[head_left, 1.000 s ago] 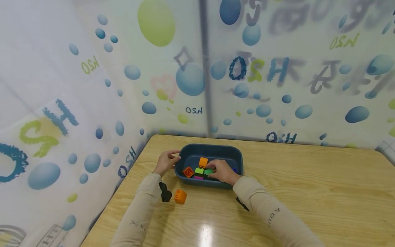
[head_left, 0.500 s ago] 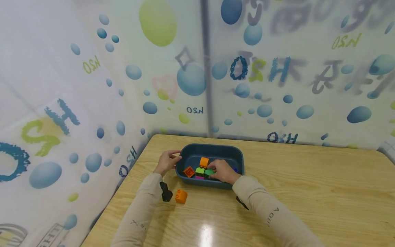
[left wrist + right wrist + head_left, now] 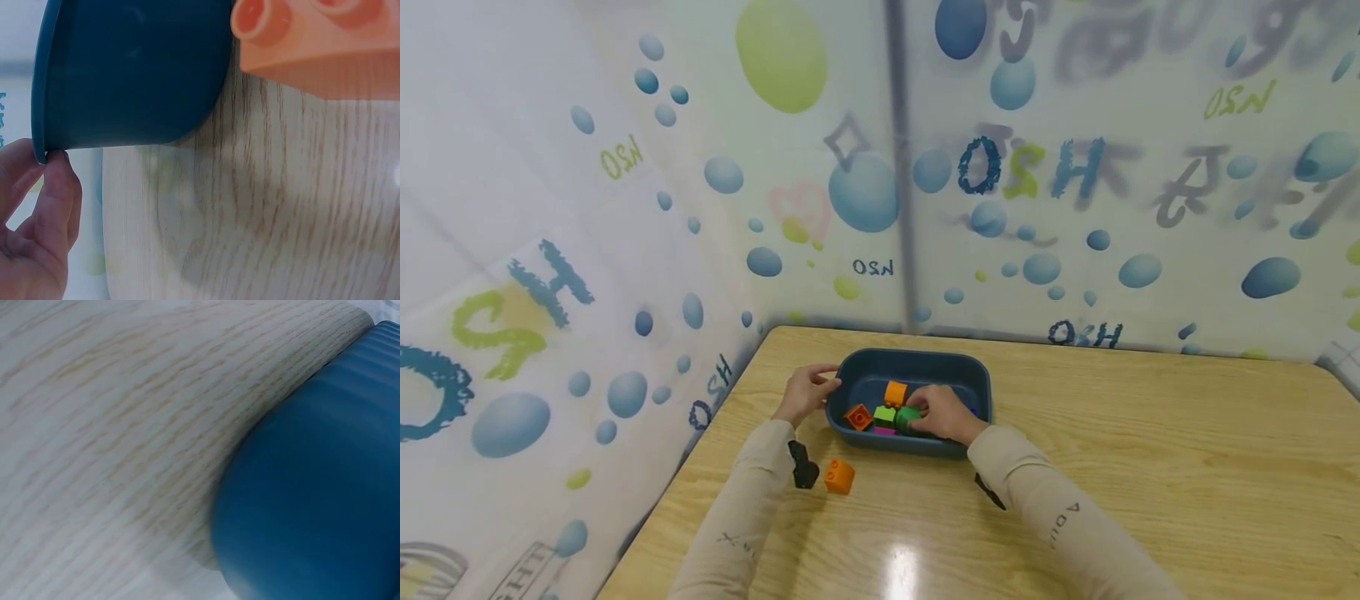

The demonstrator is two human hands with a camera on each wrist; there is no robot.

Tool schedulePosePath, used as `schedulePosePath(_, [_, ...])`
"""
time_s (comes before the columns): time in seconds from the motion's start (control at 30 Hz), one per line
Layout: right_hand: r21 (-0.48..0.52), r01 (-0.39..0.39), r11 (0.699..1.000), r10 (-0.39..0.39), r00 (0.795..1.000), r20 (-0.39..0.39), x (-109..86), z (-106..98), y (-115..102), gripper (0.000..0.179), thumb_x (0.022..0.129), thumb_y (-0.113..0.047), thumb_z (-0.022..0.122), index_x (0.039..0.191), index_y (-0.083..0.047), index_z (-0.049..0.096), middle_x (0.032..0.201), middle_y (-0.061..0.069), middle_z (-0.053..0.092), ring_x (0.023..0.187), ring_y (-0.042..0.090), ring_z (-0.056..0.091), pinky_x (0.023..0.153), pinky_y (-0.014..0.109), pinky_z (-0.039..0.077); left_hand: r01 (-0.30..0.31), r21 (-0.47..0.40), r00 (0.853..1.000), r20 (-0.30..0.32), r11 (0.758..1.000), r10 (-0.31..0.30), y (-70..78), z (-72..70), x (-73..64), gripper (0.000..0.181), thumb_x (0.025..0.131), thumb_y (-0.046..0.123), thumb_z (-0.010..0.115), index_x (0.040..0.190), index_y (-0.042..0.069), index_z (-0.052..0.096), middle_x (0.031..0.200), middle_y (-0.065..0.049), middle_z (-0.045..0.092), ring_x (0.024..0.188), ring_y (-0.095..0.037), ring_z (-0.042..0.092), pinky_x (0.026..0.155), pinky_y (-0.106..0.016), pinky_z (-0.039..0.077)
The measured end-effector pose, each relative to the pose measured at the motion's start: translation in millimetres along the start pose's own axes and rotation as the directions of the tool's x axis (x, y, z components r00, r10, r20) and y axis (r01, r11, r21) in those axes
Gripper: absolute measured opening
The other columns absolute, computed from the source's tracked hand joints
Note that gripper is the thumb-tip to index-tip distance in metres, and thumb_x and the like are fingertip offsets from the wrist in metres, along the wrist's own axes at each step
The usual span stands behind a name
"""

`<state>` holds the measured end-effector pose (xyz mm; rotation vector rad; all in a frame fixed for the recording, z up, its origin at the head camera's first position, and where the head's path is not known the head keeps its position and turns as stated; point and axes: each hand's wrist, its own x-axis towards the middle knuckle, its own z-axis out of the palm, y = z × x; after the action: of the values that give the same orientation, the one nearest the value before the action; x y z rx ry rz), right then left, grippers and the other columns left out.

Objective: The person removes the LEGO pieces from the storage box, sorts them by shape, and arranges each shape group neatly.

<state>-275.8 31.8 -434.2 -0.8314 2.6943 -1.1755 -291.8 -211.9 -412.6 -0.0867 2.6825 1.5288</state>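
Note:
A dark blue plastic tub (image 3: pixel 910 448) with a rounded rim sits on the table. My left hand (image 3: pixel 806 395) pinches its left rim between thumb and fingers, seen closely in the left wrist view, where the tub's wall (image 3: pixel 137 75) fills the top. My right hand (image 3: pixel 946 413) reaches inside and pinches a dark green block (image 3: pixel 907 417). Beside that block lie a lime green block (image 3: pixel 884 417), an orange block (image 3: pixel 895 393), a red-orange block (image 3: pixel 858 417) and a magenta piece (image 3: pixel 884 431). The right wrist view shows only the tub's outer wall (image 3: pixel 312 487) and table, with the hand hidden.
A loose orange block (image 3: pixel 839 477) lies on the wooden table (image 3: pixel 1150 450) in front of the tub, close to the black wrist device (image 3: pixel 803 467) on the left arm. A printed curtain (image 3: pixel 1060 250) stands behind the table and along its left side.
In the right fingers the dark green block has tilted, showing more of its side. That hand has shifted slightly; the left hand and tub stay in place.

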Motion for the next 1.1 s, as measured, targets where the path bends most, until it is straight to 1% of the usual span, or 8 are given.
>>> schedulePosePath(0.1, [0.009,-0.008,1.0,0.008,1.0,-0.006,-0.5,-1,0,0.023,0.073,-0.006,0.071,0.093,0.0,0.065,0.091,0.011,0.063,0.078,0.02,0.059,0.068,0.028,0.05,0.005,0.003,1.0,0.003,1.0,-0.005,0.4,-0.2,-0.5,0.034,0.085,0.01,0.059,0.119,0.005,0.056,0.091,-0.017,0.06,0.076,-0.026,0.061,0.06,-0.033,0.052])
schedulePosePath(0.27, [0.023,-0.016,1.0,0.016,1.0,-0.007,-0.9,-3,-4,0.022,0.074,-0.006,0.07,0.095,0.0,0.064,0.091,0.009,0.062,0.079,0.019,0.057,0.069,0.029,0.049,0.007,0.0,1.0,0.008,1.0,-0.007,0.5,-0.6,-0.3,0.035,0.085,0.01,0.059,0.12,0.006,0.056,0.094,-0.02,0.059,0.079,-0.029,0.061,0.061,-0.033,0.052])
schedulePosePath(0.4, [0.041,-0.025,0.999,0.025,1.0,-0.01,-2.3,-5,-5,0.022,0.075,-0.005,0.069,0.096,0.0,0.064,0.093,0.011,0.062,0.081,0.021,0.058,0.07,0.03,0.049,0.008,-0.007,1.0,0.007,1.0,-0.008,0.5,-0.2,0.5,0.034,0.086,0.01,0.058,0.119,0.006,0.056,0.095,-0.022,0.059,0.08,-0.031,0.061,0.061,-0.033,0.052])
schedulePosePath(0.57, [0.118,-0.063,0.991,0.064,0.998,-0.006,-5.7,-8,-3,0.024,0.077,-0.005,0.067,0.1,0.0,0.062,0.101,0.013,0.06,0.088,0.026,0.058,0.071,0.032,0.05,-0.001,-0.006,1.0,0.008,1.0,0.001,1.3,0.1,-0.6,0.034,0.085,0.009,0.058,0.119,0.005,0.056,0.094,-0.022,0.059,0.08,-0.031,0.061,0.061,-0.033,0.052])
schedulePosePath(0.7, [0.167,-0.082,0.983,0.086,0.996,-0.02,-9.5,-13,-3,0.025,0.078,-0.005,0.067,0.102,0.0,0.062,0.104,0.013,0.059,0.087,0.025,0.059,0.069,0.03,0.051,-0.001,-0.002,1.0,0.01,1.0,0.001,1.1,0.3,-1.2,0.035,0.085,0.009,0.058,0.12,0.005,0.055,0.094,-0.021,0.059,0.079,-0.03,0.061,0.062,-0.033,0.052])
schedulePosePath(0.97, [0.209,-0.069,0.975,0.078,0.996,-0.037,-14.6,-21,-12,0.025,0.078,-0.007,0.067,0.102,-0.002,0.061,0.105,0.011,0.059,0.087,0.022,0.059,0.066,0.027,0.051,0.014,-0.002,1.0,0.002,1.0,-0.014,-0.1,0.3,0.7,0.034,0.085,0.009,0.059,0.119,0.005,0.056,0.093,-0.02,0.059,0.078,-0.028,0.061,0.061,-0.033,0.052])
schedulePosePath(1.1, [0.236,-0.056,0.97,0.07,0.996,-0.05,-15.6,-24,-15,0.026,0.078,-0.008,0.067,0.102,-0.002,0.062,0.104,0.011,0.059,0.088,0.022,0.059,0.066,0.026,0.051,0.009,0.001,1.0,0.002,1.0,-0.009,0.0,0.5,1.2,0.034,0.085,0.009,0.059,0.119,0.005,0.056,0.093,-0.021,0.06,0.078,-0.028,0.061,0.061,-0.033,0.052])
